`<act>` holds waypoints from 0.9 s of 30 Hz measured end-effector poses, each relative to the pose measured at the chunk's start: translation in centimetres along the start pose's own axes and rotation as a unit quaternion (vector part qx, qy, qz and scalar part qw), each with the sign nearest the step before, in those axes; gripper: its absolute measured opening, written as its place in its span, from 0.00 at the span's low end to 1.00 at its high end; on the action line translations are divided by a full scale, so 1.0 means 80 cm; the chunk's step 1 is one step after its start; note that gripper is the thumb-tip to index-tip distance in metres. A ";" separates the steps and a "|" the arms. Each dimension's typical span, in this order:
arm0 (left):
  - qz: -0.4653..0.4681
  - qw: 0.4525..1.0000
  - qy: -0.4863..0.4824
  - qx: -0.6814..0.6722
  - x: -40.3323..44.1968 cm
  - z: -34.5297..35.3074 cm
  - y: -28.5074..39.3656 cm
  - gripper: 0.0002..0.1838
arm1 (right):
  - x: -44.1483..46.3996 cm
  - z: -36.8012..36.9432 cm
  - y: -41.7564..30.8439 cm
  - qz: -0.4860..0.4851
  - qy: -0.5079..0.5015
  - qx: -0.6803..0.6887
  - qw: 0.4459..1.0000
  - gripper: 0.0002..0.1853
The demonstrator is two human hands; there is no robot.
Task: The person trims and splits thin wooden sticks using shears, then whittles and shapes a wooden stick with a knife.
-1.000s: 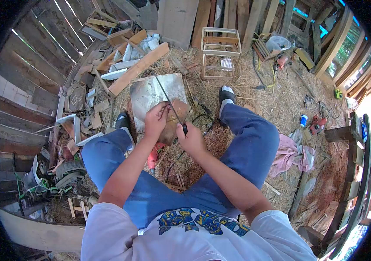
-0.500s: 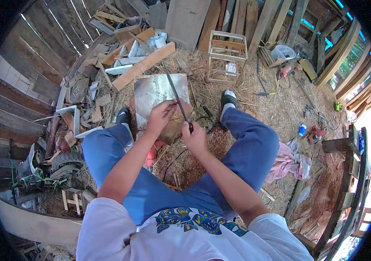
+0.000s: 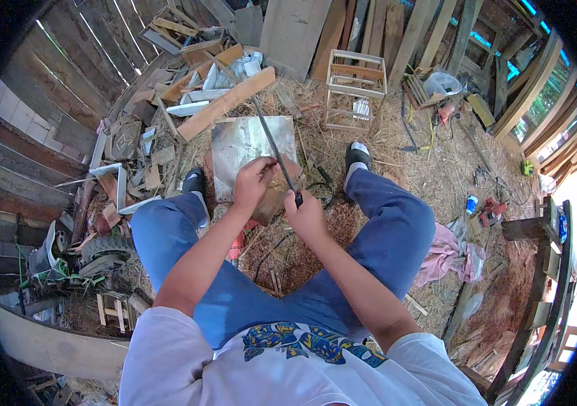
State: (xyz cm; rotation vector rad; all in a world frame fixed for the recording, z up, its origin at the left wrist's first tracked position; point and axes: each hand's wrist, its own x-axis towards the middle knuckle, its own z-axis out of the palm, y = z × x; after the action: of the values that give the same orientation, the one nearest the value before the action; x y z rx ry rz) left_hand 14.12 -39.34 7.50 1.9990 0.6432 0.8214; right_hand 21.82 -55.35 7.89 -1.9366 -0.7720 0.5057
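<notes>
A long thin dark rod with a black handle (image 3: 269, 137) slants up and away over a pale, stained board (image 3: 242, 141). My right hand (image 3: 307, 218) is wrapped round its handle end. Beside the rod's middle, my left hand (image 3: 253, 181) has its fingers pinched together; what they hold, if anything, is too small to tell. Under both hands sits a brown wooden block (image 3: 268, 205), partly hidden by them. A red tool (image 3: 236, 247) lies between my legs, mostly covered by my left forearm.
Scrap wood (image 3: 224, 105) is heaped at the upper left. Beyond my right foot stands a small wooden frame (image 3: 356, 91). To the right are a pink cloth (image 3: 441, 256), a blue can (image 3: 471, 204) and a red power tool (image 3: 493, 212). Cables cross the straw-covered floor.
The rod's handle and my right hand have shifted slightly to the right and down. My left hand stays beside the rod. The whole view has also moved a little.
</notes>
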 end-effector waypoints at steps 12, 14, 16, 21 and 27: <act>0.093 0.977 -0.126 0.144 0.052 -0.070 0.029 0.20 | 0.001 -0.004 0.001 -0.001 0.004 -0.052 0.999 0.23; 0.065 0.975 -0.104 0.184 0.069 -0.090 0.028 0.17 | 0.002 -0.007 0.001 0.001 0.015 -0.045 0.999 0.24; 0.012 0.976 -0.035 0.216 0.087 -0.097 0.056 0.11 | 0.003 -0.011 0.001 0.005 0.025 -0.038 0.999 0.24; 0.260 0.935 0.044 0.239 0.148 -0.083 0.156 0.12 | -0.001 -0.016 -0.008 0.022 0.006 -0.045 0.999 0.24; 0.390 0.867 -0.112 0.291 0.181 -0.018 0.200 0.21 | 0.000 -0.013 0.000 0.000 0.019 -0.070 0.997 0.22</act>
State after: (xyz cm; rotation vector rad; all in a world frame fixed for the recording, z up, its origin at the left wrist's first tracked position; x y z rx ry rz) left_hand 24.57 -36.50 26.22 2.9297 -0.1274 0.8813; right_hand 22.49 -55.99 8.39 -2.0704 -0.8006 0.4226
